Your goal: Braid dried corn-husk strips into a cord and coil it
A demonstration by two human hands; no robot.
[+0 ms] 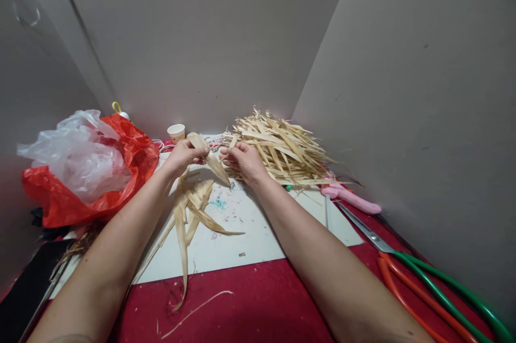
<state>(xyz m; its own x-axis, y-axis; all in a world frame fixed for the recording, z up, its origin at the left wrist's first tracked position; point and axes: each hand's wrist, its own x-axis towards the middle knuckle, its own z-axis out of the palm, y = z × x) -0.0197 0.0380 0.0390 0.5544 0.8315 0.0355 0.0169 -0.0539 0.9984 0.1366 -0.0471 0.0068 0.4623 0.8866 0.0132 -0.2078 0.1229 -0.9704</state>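
Note:
My left hand point(182, 157) pinches a broad, pale dried husk leaf point(217, 168) whose pointed end hangs down to the right. Just across from it, my right hand point(248, 163) has thumb and fingers closed on a small dried leaf strip point(233, 141). The two hands are close but apart over a white board point(258, 241). Below my left hand lie several loose husk leaves point(197, 206), curled and crossing one another. Behind my right hand is a large bundle of narrow dried strips point(282, 144).
Red and clear plastic bags point(137, 157) sit at left, beside a paper cup point(176, 132). At right lie large scissors point(382, 249) with red and green handles and a pink-handled tool point(352, 199). A black flat object point(30, 284) is at lower left. Grey walls point(201, 36) enclose the red-covered table point(250, 305).

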